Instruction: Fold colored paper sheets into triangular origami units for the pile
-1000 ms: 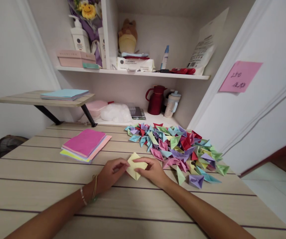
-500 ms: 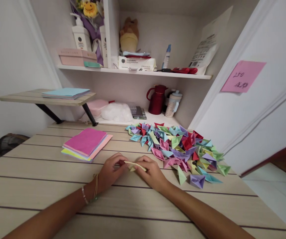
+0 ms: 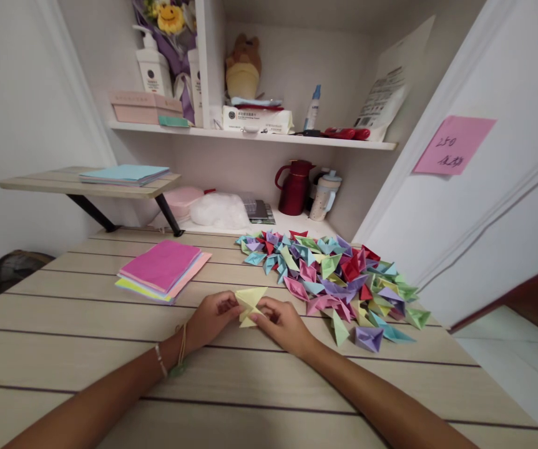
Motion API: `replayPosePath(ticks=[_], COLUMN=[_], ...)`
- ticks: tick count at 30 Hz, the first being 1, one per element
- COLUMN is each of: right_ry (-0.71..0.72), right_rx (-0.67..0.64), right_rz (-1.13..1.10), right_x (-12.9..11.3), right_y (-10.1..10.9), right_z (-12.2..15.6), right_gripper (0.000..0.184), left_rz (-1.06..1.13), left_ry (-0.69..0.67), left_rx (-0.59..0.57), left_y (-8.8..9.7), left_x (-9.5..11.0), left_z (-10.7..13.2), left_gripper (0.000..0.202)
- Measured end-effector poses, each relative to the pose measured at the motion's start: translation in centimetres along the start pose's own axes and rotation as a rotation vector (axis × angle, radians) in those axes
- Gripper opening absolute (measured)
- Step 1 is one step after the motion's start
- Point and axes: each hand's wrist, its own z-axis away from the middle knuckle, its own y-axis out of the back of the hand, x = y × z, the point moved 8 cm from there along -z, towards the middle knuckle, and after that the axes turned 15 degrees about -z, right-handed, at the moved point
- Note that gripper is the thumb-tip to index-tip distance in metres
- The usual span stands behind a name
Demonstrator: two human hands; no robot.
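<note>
A pale yellow folded paper [image 3: 250, 303] stands between my two hands just above the wooden table [image 3: 86, 349]. My left hand [image 3: 210, 319] pinches its left edge with fingers closed, a bracelet on the wrist. My right hand [image 3: 285, 323] grips its right side, fingers curled around it. One pointed flap of the paper sticks up and away from me. A heap of folded coloured paper pieces [image 3: 334, 280] lies just to the right of my right hand.
A stack of flat coloured sheets [image 3: 162, 269] with pink on top lies left of my hands. A small raised shelf [image 3: 86, 184] holds blue sheets. At the back stand a red jug [image 3: 293, 187], a cup [image 3: 324, 194] and a shelf with bottles. A pink note [image 3: 454, 144] hangs on the right wall.
The yellow paper lay flat as a diamond, was then pressed into a thin flat strip, and now shows a raised pointed flap. Both hands stayed in place on it.
</note>
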Motion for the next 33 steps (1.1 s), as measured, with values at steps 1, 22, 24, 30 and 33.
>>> replayPosePath(ticks=[1,22,24,30,33], right_ry=[-0.003,0.149,0.195,0.258,0.203], right_rx=[-0.013,0.267,0.296,0.234,0.260], right_rz=[-0.007,0.237,0.362,0.528,0.381], right_x=[-0.2,-1.3,-1.7,-2.1,-1.7], right_y=[-0.1,1.4,1.3,0.3,0.9], right_z=[-0.1,0.6,0.8,0.7,0.4], right_gripper=[0.025,0.012,0.009,0.010,0.015], left_rz=[0.005,0.163,0.177,0.103,0.164], left_ry=[0.004,0.001,-0.008,-0.002,0.020], left_rx=[-0.021,-0.172,-0.175,-0.096,-0.125], left_y=[-0.1,-1.3,-1.3,-1.3,-1.7], left_x=[-0.2,0.9,1.1,0.9,0.4], left_z=[-0.1,0.4,0.4,0.5,0.4], left_gripper=[0.019,0.028,0.028,0.027,0.030])
